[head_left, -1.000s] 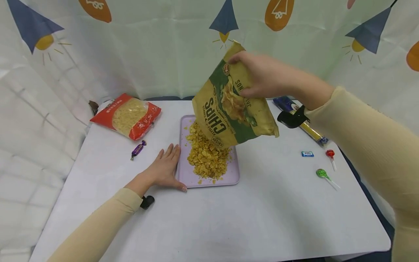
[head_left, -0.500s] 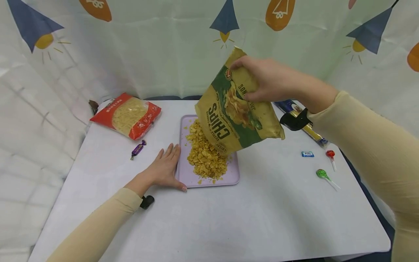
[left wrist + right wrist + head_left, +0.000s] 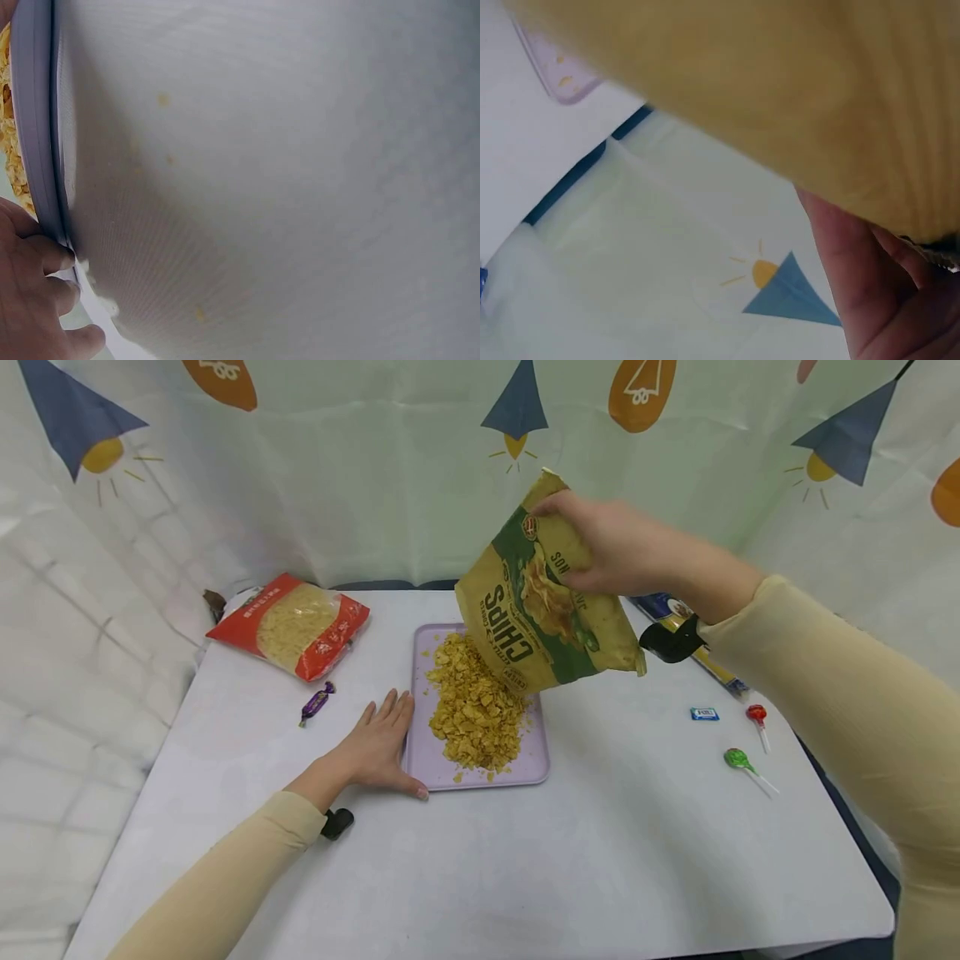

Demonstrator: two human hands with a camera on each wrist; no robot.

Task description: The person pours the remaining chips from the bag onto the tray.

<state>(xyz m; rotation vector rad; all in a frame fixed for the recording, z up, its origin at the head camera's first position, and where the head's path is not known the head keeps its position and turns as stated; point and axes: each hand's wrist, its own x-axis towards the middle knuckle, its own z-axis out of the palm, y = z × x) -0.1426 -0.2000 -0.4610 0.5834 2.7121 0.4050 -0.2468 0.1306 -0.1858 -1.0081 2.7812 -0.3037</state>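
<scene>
White tabletop: right hand fingers pinching upended chips bag to empty it, left hand fingers flat bracing lilac tray.

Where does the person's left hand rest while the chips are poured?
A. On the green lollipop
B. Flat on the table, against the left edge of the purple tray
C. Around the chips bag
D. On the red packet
B: the left hand lies flat on the table, its fingers touching the left rim of the purple tray.
</scene>
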